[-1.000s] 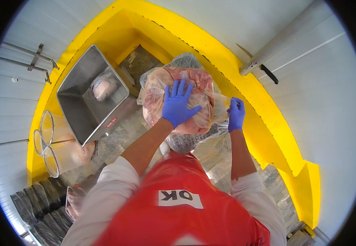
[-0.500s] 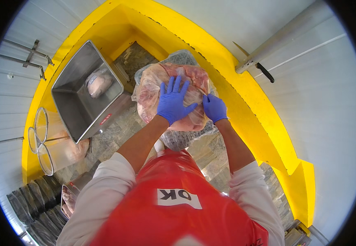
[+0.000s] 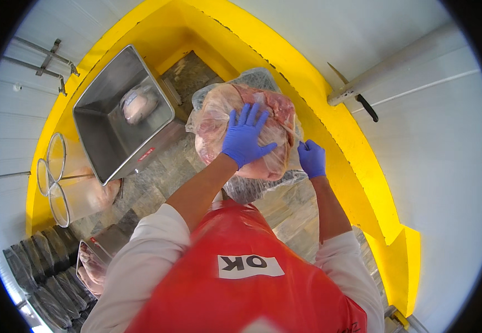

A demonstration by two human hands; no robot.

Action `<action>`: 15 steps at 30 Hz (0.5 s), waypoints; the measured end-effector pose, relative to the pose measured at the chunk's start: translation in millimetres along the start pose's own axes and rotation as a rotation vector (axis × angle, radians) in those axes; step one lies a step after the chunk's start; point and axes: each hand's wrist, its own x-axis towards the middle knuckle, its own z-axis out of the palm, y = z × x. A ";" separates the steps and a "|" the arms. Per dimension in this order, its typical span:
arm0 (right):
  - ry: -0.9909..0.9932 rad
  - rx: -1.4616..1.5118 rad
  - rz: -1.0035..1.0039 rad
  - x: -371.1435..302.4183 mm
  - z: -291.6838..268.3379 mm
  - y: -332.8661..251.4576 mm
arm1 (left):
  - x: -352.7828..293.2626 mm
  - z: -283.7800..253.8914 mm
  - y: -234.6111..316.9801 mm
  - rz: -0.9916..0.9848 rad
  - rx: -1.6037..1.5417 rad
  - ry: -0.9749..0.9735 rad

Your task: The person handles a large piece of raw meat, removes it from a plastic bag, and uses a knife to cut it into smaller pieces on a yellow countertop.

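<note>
Meat: We have one big bundle of raw meat (image 3: 210, 133), wrapped in clear film (image 3: 291, 132), on top of a plastic-covered stand (image 3: 243, 191). The meat hides the middle of the stand, whose far and near edges show past it; what the stand is made of, we cannot tell.
Left hand: Our left hand (image 3: 245, 143), in a blue glove, lies flat on top of the meat, fingers spread wide, palm down, grasping nothing.
Right hand: Our right hand (image 3: 312, 159), gloved too, is curled into a fist just beside the right edge of the bundle; it appears to pinch a strand of the film, drawn taut.
Step in hand: We judge that one hand braces the meat while the other tensions the film; whether it is going on or coming off, we cannot tell.
Next move: A further pull would call for steady pressure from the left palm and a firm pinch on the right, lest the film tear or the bundle slide toward the stand's right edge.
Tub: In the metal tub (image 3: 105, 147), a smaller wrapped piece (image 3: 139, 104) lies nearer the right edge than the left.
Knife: A black-handled knife (image 3: 367, 108) sits at the wall pipe.
</note>
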 end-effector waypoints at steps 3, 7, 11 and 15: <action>0.004 -0.021 0.031 3.8 -6.9 0.1 | 1.5 0.9 -2.2 -0.003 -0.009 0.017; -0.027 0.044 0.102 5.5 -22.9 -4.8 | -3.2 -1.0 -9.6 0.021 -0.075 0.064; 0.032 0.093 0.141 -15.2 -25.6 30.0 | -11.5 9.5 -29.9 0.048 -0.179 0.118; 0.121 0.044 0.063 -53.8 -9.8 51.1 | -38.6 -6.7 -65.3 -0.001 -0.008 0.099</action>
